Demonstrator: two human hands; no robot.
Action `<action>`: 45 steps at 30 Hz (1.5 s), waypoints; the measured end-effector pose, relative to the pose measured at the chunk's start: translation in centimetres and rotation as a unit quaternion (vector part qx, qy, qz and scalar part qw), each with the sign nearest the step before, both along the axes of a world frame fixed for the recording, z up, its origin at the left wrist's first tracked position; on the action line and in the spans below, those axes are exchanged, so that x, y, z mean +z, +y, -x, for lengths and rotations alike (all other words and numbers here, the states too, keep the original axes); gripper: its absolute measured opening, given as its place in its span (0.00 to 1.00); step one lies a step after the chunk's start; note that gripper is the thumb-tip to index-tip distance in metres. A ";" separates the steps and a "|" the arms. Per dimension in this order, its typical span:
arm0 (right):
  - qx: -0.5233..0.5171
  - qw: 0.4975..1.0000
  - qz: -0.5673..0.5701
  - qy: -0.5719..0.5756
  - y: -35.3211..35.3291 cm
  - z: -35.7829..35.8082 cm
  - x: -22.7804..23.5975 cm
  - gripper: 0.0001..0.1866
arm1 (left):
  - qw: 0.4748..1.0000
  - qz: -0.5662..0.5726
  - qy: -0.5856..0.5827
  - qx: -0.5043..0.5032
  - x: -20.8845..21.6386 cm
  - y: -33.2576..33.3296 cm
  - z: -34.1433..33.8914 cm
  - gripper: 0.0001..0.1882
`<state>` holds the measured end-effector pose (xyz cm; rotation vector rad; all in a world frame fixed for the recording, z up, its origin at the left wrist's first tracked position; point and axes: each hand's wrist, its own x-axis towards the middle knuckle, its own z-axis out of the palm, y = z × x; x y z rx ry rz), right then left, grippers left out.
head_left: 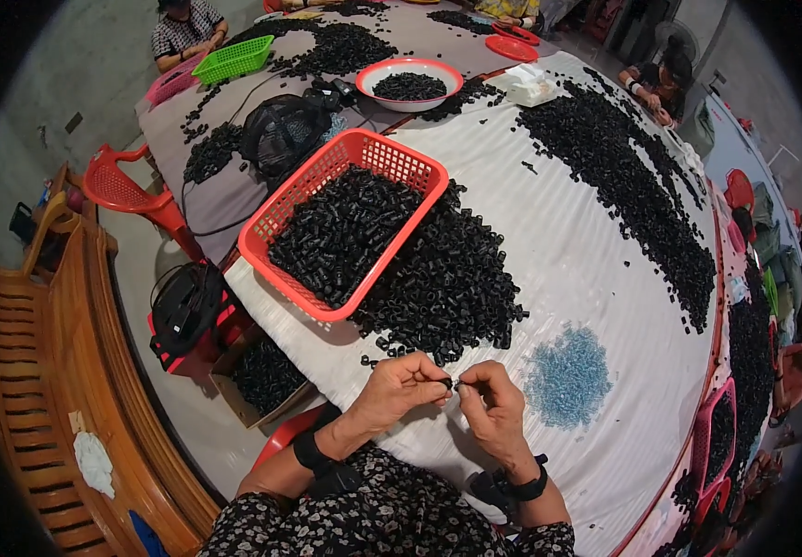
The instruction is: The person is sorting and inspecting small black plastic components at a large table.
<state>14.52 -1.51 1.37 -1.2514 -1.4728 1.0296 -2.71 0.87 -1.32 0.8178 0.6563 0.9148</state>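
My left hand (403, 388) pinches a small black plastic part (447, 382) between thumb and fingers, just above the near edge of the white cloth. Close against it, my right hand (491, 408) is closed in a pinch at the part's other side; whether it holds a separate tiny piece is too small to tell. Beyond my hands spreads a heap of loose black parts (456, 278). To the right of my right hand lies a pile of small clear-blue pieces (568, 376). A red plastic basket (345, 311) full of similar black parts stands at the heap's left.
More black parts (624, 176) cover the far right of the table. A red-rimmed white basin (410, 67) and a green basket (234, 60) stand farther back. Several people sit around the table. At left are a red chair (127, 190), a wooden bench (76, 371) and a cardboard box (261, 381).
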 end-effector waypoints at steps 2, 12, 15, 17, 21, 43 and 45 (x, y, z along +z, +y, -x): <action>0.031 0.999 0.024 0.004 0.0 0.1 0.5 0.05 | 1.000 -0.013 0.016 0.003 0.2 0.0 0.1 0.05; 0.046 0.998 0.053 0.001 0.0 -0.3 0.5 0.06 | 0.999 -0.032 0.031 -0.006 0.7 0.0 0.1 0.05; 0.027 0.999 0.023 0.015 0.0 -0.4 0.2 0.08 | 0.999 -0.028 0.018 -0.007 0.5 0.0 0.2 0.05; 0.046 0.996 -0.056 -0.059 0.0 -0.5 0.5 0.10 | 1.000 -0.025 0.014 -0.008 0.4 -0.1 0.2 0.05; 0.046 0.988 -0.118 -0.090 -0.2 -0.1 0.8 0.11 | 0.999 -0.027 0.024 -0.007 0.0 -0.2 0.3 0.05; 0.088 0.940 -0.220 -0.245 -0.4 -0.5 1.7 0.14 | 0.989 -0.098 0.109 -0.017 0.2 -0.6 0.5 0.06; 0.086 0.932 -0.235 -0.264 -0.4 -0.6 1.7 0.14 | 0.993 -0.072 0.095 -0.009 0.7 -0.7 0.4 0.06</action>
